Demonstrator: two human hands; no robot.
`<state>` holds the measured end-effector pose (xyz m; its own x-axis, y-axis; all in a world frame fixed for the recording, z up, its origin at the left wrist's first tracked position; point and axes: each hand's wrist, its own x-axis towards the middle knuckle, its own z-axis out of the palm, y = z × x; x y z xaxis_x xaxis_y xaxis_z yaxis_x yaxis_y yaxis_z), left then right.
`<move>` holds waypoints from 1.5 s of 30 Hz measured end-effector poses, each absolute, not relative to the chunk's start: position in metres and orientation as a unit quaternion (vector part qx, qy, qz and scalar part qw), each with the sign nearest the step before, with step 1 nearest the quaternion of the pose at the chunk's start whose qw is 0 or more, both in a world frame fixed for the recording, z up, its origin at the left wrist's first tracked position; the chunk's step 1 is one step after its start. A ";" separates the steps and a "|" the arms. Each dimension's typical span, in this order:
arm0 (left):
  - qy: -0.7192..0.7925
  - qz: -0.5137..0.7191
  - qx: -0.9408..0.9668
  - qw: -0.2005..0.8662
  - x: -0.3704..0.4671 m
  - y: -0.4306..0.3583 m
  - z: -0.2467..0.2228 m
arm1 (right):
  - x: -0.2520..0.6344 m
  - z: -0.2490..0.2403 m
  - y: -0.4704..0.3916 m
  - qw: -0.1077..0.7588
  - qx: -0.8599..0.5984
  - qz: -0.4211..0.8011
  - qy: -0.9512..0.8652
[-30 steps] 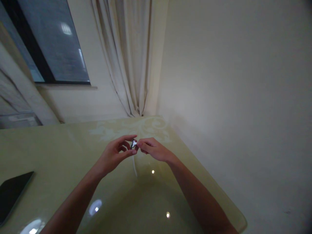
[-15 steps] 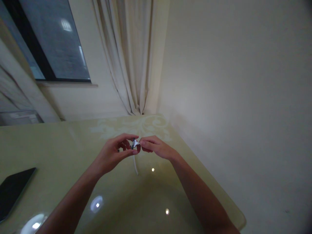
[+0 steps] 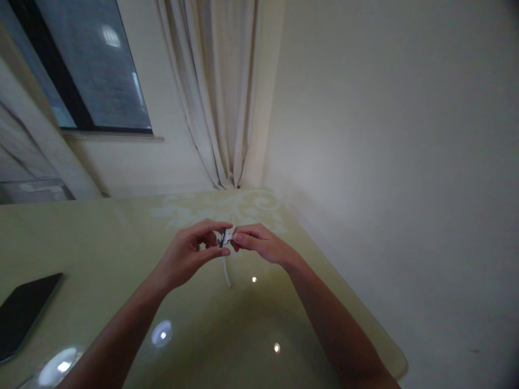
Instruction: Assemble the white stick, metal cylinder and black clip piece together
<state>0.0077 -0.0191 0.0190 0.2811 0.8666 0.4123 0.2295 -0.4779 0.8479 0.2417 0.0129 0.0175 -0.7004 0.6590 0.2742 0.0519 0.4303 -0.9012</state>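
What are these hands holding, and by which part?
A small dark-and-silver object: the left hand holds its dark part, and the right hand pinches its silvery end.

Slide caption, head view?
Left hand and right hand pinch a small dark-and-silver piece above a glossy table.

The shiny bit is too small to name. The view's left edge cuts off the dark slab.
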 end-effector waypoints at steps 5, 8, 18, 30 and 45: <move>0.371 0.464 0.723 0.353 0.006 -0.020 0.018 | 0.242 0.021 0.011 0.309 -0.227 0.472 -0.794; 0.352 0.470 0.720 0.369 0.006 -0.019 0.018 | 0.242 0.022 0.011 0.307 -0.225 0.474 -0.794; 0.329 0.475 0.715 0.393 0.005 -0.021 0.023 | 0.243 0.025 0.008 0.305 -0.217 0.468 -0.801; 0.332 0.483 0.697 0.414 0.005 -0.021 0.018 | 0.244 0.027 0.009 0.303 -0.206 0.491 -0.790; 0.495 0.230 0.799 0.253 0.084 0.028 -0.045 | 0.267 0.039 0.017 0.449 -0.265 0.471 -0.712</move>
<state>0.0837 0.0277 -0.0453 0.4044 0.9071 0.1167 0.6739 -0.3818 0.6325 0.2666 0.0174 0.0387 -0.4575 0.7994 0.3894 -0.0452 0.4165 -0.9080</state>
